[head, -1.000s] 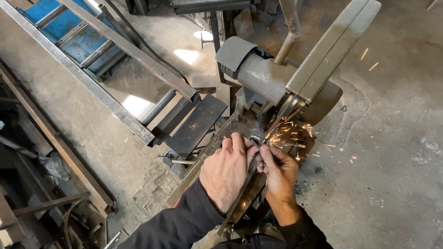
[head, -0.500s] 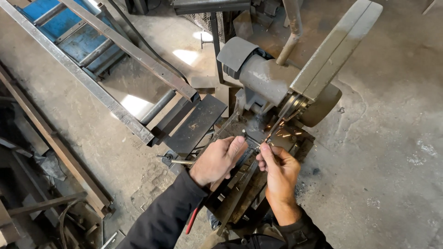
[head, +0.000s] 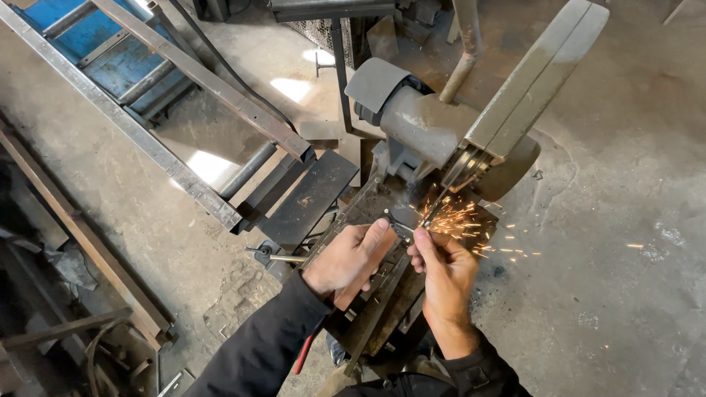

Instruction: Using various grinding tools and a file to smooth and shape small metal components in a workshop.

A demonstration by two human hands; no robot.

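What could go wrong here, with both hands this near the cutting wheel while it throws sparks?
The right hand pinches a small metal piece close to the cutting wheel; a slip could bring bare fingers onto it. Sparks spray over that ungloved hand, so burns seem likely. The left hand rests flat on the saw's base, also close to the wheel.

No packages, labels, signs or screens show in this view
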